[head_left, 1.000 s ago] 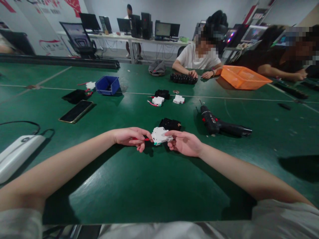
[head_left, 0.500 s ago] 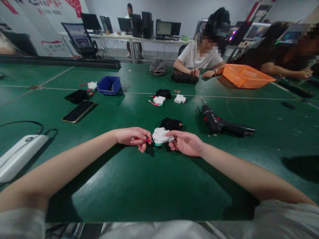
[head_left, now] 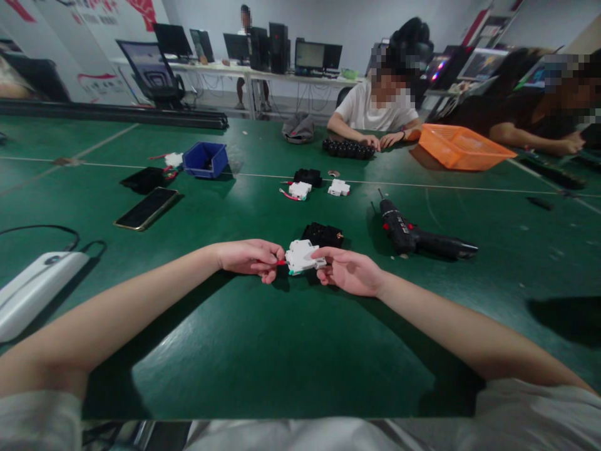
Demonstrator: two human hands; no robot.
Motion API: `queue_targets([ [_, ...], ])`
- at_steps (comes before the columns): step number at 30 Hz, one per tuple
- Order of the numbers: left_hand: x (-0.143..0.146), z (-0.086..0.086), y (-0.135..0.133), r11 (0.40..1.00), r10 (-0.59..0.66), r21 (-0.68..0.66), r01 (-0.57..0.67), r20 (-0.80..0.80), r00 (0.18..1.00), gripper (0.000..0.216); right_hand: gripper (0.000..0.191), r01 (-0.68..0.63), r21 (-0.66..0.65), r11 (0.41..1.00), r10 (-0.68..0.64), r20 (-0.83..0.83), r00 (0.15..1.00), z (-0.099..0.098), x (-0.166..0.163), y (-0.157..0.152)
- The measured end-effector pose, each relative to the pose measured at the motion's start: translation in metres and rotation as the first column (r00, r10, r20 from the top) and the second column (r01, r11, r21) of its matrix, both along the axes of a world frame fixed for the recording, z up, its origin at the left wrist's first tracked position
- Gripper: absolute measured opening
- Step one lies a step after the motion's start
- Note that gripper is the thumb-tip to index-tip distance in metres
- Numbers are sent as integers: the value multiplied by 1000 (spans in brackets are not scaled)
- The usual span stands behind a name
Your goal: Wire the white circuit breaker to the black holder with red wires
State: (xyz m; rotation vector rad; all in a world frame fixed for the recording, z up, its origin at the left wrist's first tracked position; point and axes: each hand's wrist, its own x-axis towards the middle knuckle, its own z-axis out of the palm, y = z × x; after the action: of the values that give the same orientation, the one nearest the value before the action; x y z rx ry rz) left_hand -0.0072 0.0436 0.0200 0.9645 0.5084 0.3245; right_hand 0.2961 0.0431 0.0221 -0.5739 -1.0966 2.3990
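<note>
Between my hands is a white circuit breaker [head_left: 300, 257] with a bit of green at its lower left corner. My right hand [head_left: 352, 270] grips it from the right, fingers on its top and side. In my left hand [head_left: 253, 258] a short red wire [head_left: 281, 262] is pinched, its tip at the breaker's left side; whether it sits inside the breaker I cannot tell. Just behind lies a black part [head_left: 323, 234] with a coppery bit at its right end. Farther back are another white breaker with a red wire [head_left: 299, 190] and a smaller white one [head_left: 339, 187].
A black cordless drill [head_left: 413, 232] lies to the right. Leftward are a phone [head_left: 148, 208], a blue bin [head_left: 205, 160] and a white device with a cable [head_left: 40, 291]. An orange basket [head_left: 462, 147] stands near a co-worker [head_left: 380, 106] across the green table [head_left: 244, 351].
My left hand has brought the red wire up against the breaker's left side, and its fingers have closed more. The right hand keeps its grip. Across the table, the co-worker's hands shifted slightly.
</note>
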Motion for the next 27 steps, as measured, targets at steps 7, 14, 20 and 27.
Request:
queue_targets([
  [7,0,-2,0,1000,7,-1,-7,-4,1000,17,35,-6,7,1000,6,-2,1000,-1,0,1],
  [14,-1,-1,-1,1000,30,0,-30,-32,999,22,37,-4,-17,1000,4,2,1000,1,0,0],
  [20,1,1,-1,999,29,23,-29,-33,999,20,40,3,-20,1000,-3,7,1000,0,1,1],
  [27,2,1,-2,999,32,43,-29,-67,997,22,44,12,-41,999,-13,-10,1000,-1,0,2],
])
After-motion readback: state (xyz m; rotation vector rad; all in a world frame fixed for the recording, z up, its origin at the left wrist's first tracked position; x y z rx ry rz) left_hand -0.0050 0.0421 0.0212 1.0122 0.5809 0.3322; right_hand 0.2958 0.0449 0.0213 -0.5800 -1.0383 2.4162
